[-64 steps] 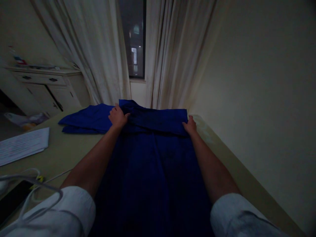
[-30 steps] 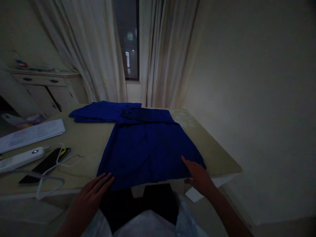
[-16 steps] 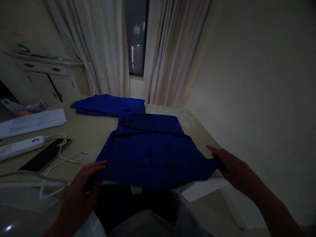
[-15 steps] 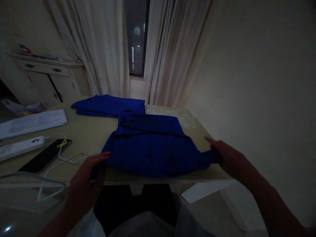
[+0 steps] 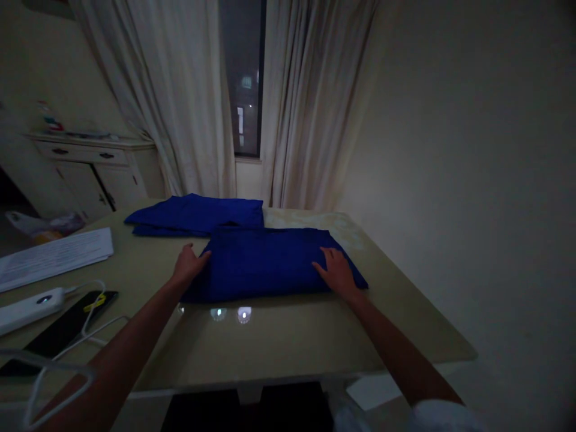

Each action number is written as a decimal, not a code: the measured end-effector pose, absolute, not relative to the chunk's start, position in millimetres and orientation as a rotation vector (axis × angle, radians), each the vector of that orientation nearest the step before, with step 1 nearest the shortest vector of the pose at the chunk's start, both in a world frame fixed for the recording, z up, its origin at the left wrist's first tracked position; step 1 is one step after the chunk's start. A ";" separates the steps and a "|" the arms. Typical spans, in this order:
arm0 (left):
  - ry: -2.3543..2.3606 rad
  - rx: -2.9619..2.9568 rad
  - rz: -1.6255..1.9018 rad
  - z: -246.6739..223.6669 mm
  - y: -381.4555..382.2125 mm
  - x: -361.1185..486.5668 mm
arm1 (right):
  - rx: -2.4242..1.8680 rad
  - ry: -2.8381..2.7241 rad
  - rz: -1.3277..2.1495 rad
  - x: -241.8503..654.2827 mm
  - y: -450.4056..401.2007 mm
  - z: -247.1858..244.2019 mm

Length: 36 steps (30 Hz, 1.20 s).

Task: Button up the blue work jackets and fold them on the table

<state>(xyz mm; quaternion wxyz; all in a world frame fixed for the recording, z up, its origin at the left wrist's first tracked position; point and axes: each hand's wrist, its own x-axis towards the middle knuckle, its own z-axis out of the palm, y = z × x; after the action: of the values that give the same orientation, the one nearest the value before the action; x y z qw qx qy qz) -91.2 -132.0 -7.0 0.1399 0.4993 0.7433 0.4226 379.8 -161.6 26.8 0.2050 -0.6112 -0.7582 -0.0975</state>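
Note:
A dark blue folded garment (image 5: 265,264) lies on the table in front of me, its near edge roughly straight. My left hand (image 5: 189,265) is at its left edge, thumb touching the cloth and fingers apart. On the garment's right part rests my right hand (image 5: 336,271), open, with fingers spread over the fabric. Just behind, a second folded blue garment (image 5: 198,215) lies flat, and its near right corner meets the first one. What kind of clothing these are I cannot tell in the dim light.
On the table's (image 5: 270,354) left are printed papers (image 5: 58,257), a white power strip (image 5: 31,309), a black phone-like slab (image 5: 63,330) and a loose white cable (image 5: 85,324). A wall (image 5: 450,180) borders the right side. Curtains (image 5: 180,90) and a cabinet (image 5: 94,168) stand behind.
The garment's near part has been folded away from me, making it shorter. Both hands have moved forward and inward, letting go of the near corners and coming to rest on the cloth.

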 end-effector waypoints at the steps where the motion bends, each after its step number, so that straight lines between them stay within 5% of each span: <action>1: 2.143 1.313 1.142 -13.5 -134.9 -94.3 | -1.682 -2.126 -0.223 381.0 -174.8 11.5; 6: 1.905 0.900 0.953 4.6 -125.6 -94.1 | -1.402 -2.437 -0.012 383.3 -208.7 -18.4; 11: 1.717 0.697 0.852 32.8 -125.2 -63.5 | -1.567 -2.625 -0.167 412.7 -190.0 -12.2; 16: 1.326 1.098 0.764 18.8 -207.0 -10.4 | -2.045 -2.226 -0.335 505.2 -155.2 25.0; 20: 1.320 1.390 0.595 8.6 -248.6 -3.0 | -1.969 -1.947 -0.184 510.9 -170.0 39.0; 29: 1.750 1.817 0.988 -1.0 -120.1 10.1 | -1.738 -2.389 0.310 315.7 -296.5 -31.8; 36: 2.190 2.076 0.873 -28.0 -66.6 28.2 | -1.598 -2.633 0.233 393.5 -248.2 -19.1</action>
<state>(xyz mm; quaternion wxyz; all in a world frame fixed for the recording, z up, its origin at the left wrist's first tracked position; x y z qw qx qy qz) 28.2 -66.6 -28.0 0.0001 0.6610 0.6970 0.2779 393.5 -248.2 -19.1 0.0263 -0.5172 -0.8522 0.0752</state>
